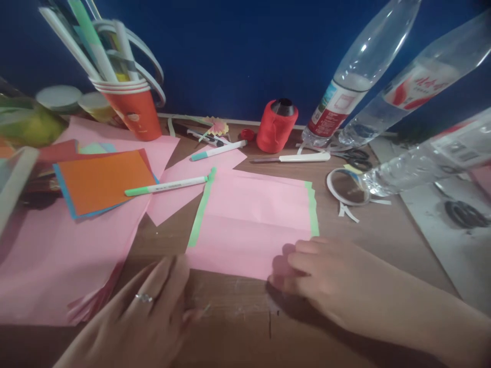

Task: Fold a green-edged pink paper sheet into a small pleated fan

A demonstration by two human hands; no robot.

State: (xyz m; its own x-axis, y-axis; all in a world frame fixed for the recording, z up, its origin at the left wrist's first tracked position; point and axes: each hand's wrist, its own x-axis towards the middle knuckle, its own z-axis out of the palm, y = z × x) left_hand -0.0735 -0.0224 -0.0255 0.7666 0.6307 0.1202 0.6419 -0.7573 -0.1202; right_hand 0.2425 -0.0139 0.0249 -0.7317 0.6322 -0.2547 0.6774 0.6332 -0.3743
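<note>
A pink sheet of paper (245, 214) with green strips along its left and right sides lies before me, a faint crease running across it. My right hand (310, 276) is closed at the sheet's lower right corner, fingers curled over the paper and thumb at its near edge. Beside the lower left corner, my left hand (153, 306) rests with bent fingers touching or close to the paper. Its thumb stands apart from the fingers, and the fingertips are partly hidden. A green marker (166, 186) lies left of the sheet, its tip near the upper left corner.
Behind are a teal marker (218, 151), a white-handled knife (305, 157) and a red thread spool (276, 127). Plastic bottles (333, 107) and a tape roll (330, 189) stand right. Orange paper (105, 179), pink sheets (57, 260) and a red cup of pens (136, 115) are left.
</note>
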